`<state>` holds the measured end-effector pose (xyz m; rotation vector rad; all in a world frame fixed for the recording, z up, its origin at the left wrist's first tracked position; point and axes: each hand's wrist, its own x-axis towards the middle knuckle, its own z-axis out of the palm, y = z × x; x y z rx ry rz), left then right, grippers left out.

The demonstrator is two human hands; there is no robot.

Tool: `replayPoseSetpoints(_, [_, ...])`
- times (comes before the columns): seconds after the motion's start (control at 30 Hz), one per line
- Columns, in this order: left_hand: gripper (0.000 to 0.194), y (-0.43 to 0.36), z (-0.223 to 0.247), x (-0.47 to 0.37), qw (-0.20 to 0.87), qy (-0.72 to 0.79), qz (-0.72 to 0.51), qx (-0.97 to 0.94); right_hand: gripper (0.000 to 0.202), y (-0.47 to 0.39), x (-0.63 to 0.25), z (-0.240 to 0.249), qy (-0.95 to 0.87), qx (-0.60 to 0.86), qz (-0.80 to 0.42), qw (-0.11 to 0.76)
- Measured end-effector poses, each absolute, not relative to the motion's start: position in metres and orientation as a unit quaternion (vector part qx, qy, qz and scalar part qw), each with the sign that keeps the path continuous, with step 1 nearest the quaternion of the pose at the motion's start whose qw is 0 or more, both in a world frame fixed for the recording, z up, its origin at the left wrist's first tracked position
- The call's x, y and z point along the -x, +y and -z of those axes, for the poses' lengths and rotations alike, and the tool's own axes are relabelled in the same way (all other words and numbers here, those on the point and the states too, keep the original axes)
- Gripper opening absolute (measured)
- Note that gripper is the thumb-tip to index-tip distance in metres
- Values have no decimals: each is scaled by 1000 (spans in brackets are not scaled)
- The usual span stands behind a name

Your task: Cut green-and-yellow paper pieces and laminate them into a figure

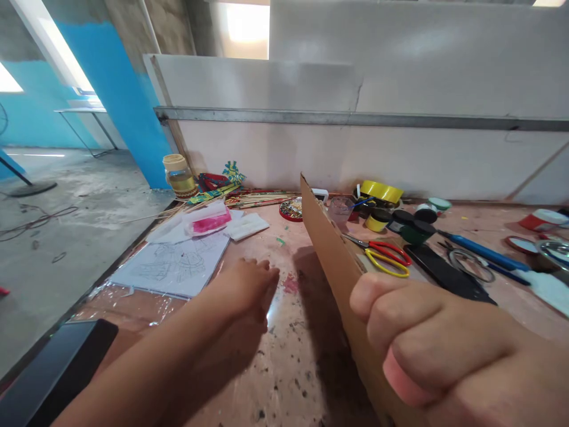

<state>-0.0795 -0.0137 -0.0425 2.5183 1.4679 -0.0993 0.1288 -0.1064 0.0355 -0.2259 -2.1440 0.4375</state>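
My right hand (435, 338) is closed on a piece of brown cardboard (333, 261), which stands on edge, tilted above the table. Something pink shows beneath its curled fingers; I cannot make out what it is. My left hand (246, 290) reaches low over the tabletop, fingers bent and thumb apart, with nothing visible in it. Close to it on the left are paper with a pencil drawing (178, 261), a folded white tissue (246, 226) and a bright pink packet (211, 219). Beyond the cardboard lie scissors (386, 258) with red and yellow handles.
Along the back stand a lidded jar of yellowish liquid (180, 178), thin sticks (267, 198), a red dish of beads (291, 209) and yellow tape (381, 190). On the right are paint pots (418, 231), a black phone-like slab (447, 273) and a blue-handled tool (489, 249). A dark box (57, 367) sits front left.
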Motion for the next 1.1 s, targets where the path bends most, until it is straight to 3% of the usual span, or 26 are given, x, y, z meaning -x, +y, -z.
replayPoseSetpoints(0.17, [96, -46, 42, 70, 40, 469, 203, -859, 66, -110, -127, -34, -862, 88, -124, 483])
replayPoseSetpoints(0.37, [34, -45, 39, 85, -52, 413, 134, -899, 62, -109, -127, -25, -820, 76, -230, 519])
replayPoseSetpoints(0.43, [26, -42, 29, 86, -67, 409, 98, -905, 59, -109, -127, -23, -811, 73, -247, 526])
replayPoseSetpoints(0.5, [26, -37, 19, 88, -89, 415, 38, -905, 57, -109, -127, -21, -809, 67, -249, 527])
replayPoseSetpoints(0.6, [46, -23, 11, 98, -99, 462, -65, -879, 55, -109, -128, -19, -810, 56, -248, 528])
replayPoseSetpoints(0.67, [58, -11, 14, 107, -54, 524, -122, -841, 53, -108, -129, -18, -814, 52, -247, 523])
replayPoseSetpoints(0.77, [64, 5, 26, 116, 182, 602, -182, -756, 50, -107, -129, -17, -816, 46, -248, 520])
replayPoseSetpoints(0.83, [64, 14, 35, 121, 307, 602, -168, -718, 50, -106, -128, -16, -811, 44, -248, 527])
replayPoseSetpoints(0.93, [75, 22, 46, 127, 409, 592, -156, -676, 50, -105, -128, -16, -810, 41, -250, 528])
replayPoseSetpoints(1.1, [49, 27, 52, 133, 477, 573, -170, -644, 47, -103, -132, -19, -830, 28, -247, 499])
